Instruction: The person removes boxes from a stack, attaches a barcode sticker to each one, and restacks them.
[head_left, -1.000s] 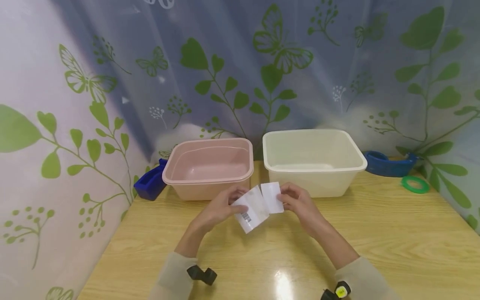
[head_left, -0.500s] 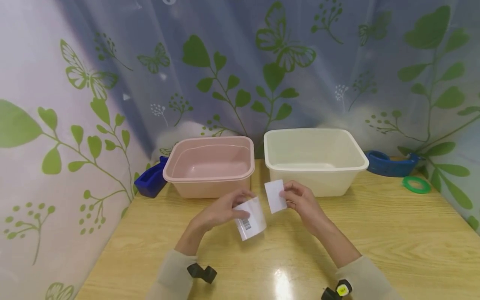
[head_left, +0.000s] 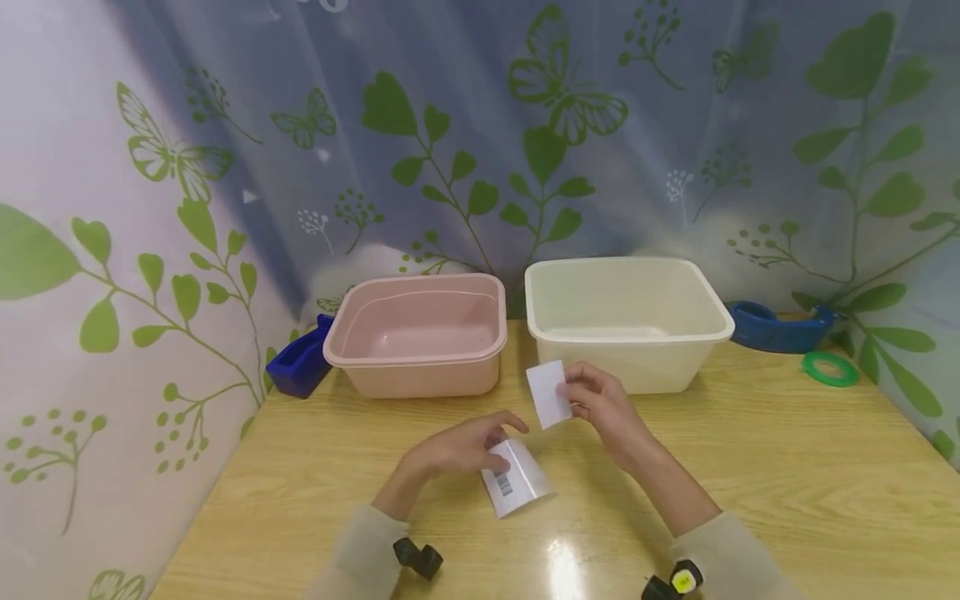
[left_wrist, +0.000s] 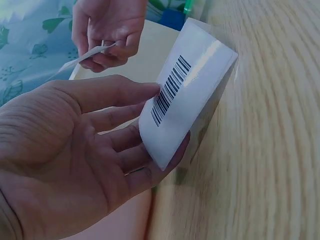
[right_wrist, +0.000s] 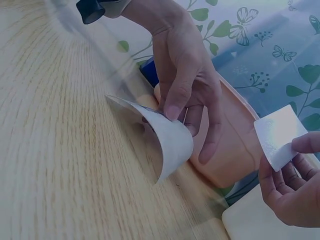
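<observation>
Between thumb and fingers, my left hand (head_left: 463, 446) pinches a curved white packet (head_left: 517, 479) with a barcode, low over the table. In the left wrist view the barcode side of the packet (left_wrist: 185, 85) faces the camera, with the thumb at its edge. My right hand (head_left: 607, 408) pinches a small white card (head_left: 549, 393) by its right edge, in front of the white bin. The right wrist view shows the card (right_wrist: 280, 135) apart from the bent packet (right_wrist: 167, 140).
A pink bin (head_left: 416, 379) and a white bin (head_left: 622, 364) stand side by side at the back of the wooden table (head_left: 300, 500). A dark blue holder (head_left: 300, 364) is at the left; a blue tape dispenser (head_left: 780, 333) and green ring (head_left: 830, 369) lie at the right.
My left hand has moved down and slightly right with the packet, away from the card. The packet and card, touching or overlapping earlier, are now apart. My right hand has barely moved.
</observation>
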